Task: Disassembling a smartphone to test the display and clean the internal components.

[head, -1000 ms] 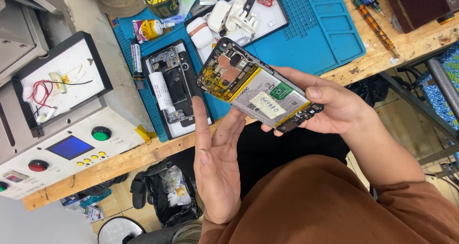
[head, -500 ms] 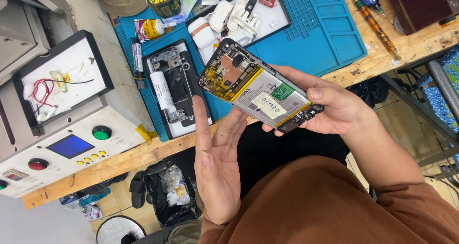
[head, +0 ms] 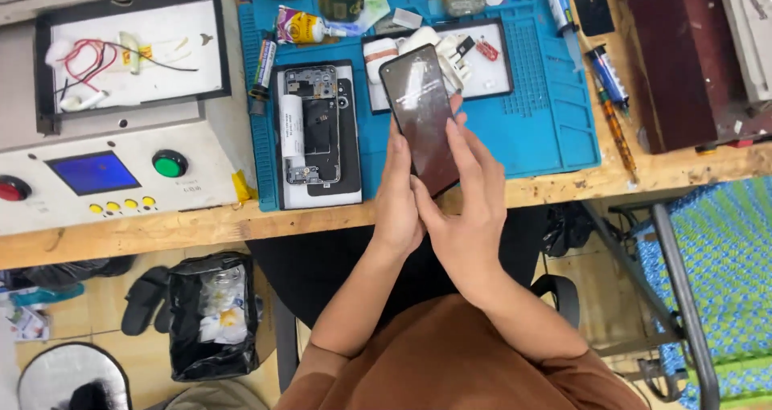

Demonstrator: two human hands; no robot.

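Note:
I hold a black smartphone (head: 422, 114) upright over the front of the blue work mat (head: 547, 129), its dark screen facing me. My left hand (head: 400, 201) grips its lower left edge from beneath. My right hand (head: 466, 205) cradles the lower right side, with fingers spread up along the screen's right edge. Left of the phone, an opened phone body (head: 310, 129) with exposed parts lies flat on the mat.
A grey machine (head: 104, 177) with a blue screen, green and red buttons stands at the left. A white tray (head: 482, 72) of small parts, tubes and screwdrivers (head: 615, 120) sit on the mat. A black bin (head: 213, 313) and a woven chair (head: 716, 273) are below the wooden bench.
The phone was turned over: its open back with battery faced me before, now the dark screen does. My left hand, open beneath it earlier, has taken hold of it. The view shifted.

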